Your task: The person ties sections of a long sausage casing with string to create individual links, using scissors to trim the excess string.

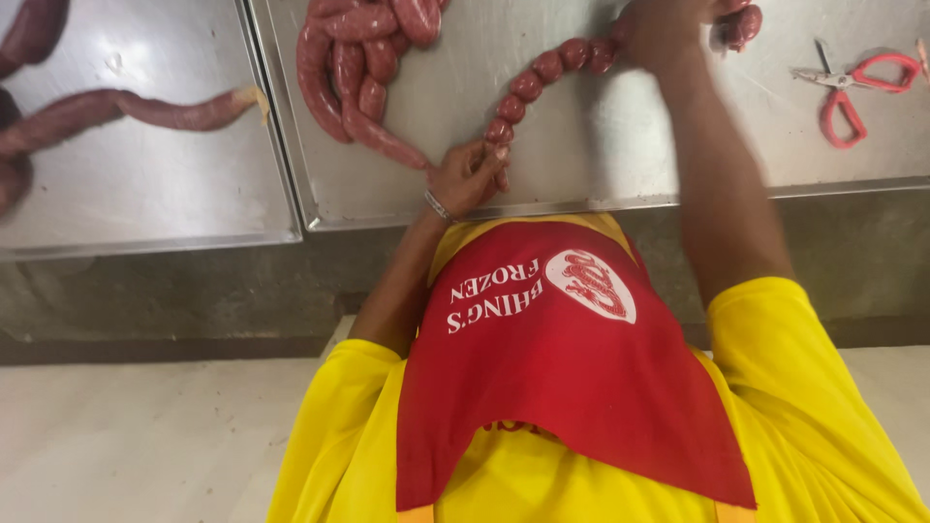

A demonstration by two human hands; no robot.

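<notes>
Brushed metal tray (601, 165); glossy sausage links (542, 73); scissors (852, 87) handles seemingly plastic.

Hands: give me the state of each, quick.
Left hand: closed, pinching the sausage chain at its near end.
Right hand: closed on the chain's far end.

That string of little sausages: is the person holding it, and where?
Yes. The left hand pinches the sausage chain at its near end, and the right hand grips it further along, near the tray's far edge.
</notes>
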